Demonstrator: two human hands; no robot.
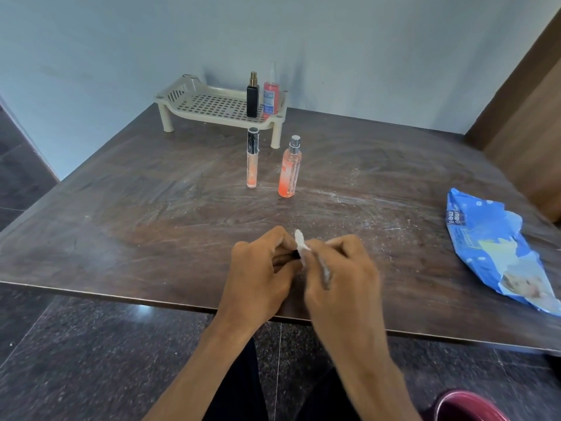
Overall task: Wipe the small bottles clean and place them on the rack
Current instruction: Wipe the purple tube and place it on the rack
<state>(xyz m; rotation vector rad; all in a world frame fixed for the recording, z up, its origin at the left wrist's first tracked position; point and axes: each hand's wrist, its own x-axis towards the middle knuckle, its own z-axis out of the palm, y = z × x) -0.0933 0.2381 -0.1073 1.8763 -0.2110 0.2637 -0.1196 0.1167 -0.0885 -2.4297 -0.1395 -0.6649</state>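
Observation:
My left hand [261, 265] grips a small dark bottle [294, 254], almost all of it hidden in my fingers. My right hand [340, 268] pinches a white wipe [301, 243] against that bottle's end. Both hands hover over the near edge of the dark table [151, 226]. Two bottles stand upright mid-table: a slim tube with a black cap [252, 158] and a taller orange spray bottle [290, 168]. On the cream rack [206, 106] at the back stand a black bottle with a gold sprayer [252, 97] and a pink spray bottle [270, 94].
A crumpled blue wet-wipes pack [498, 250] lies at the table's right side. White streaks and crumbs smear the tabletop. A wooden panel [528, 117] rises at the far right. A dark red object [467, 405] sits low right, near the stone floor.

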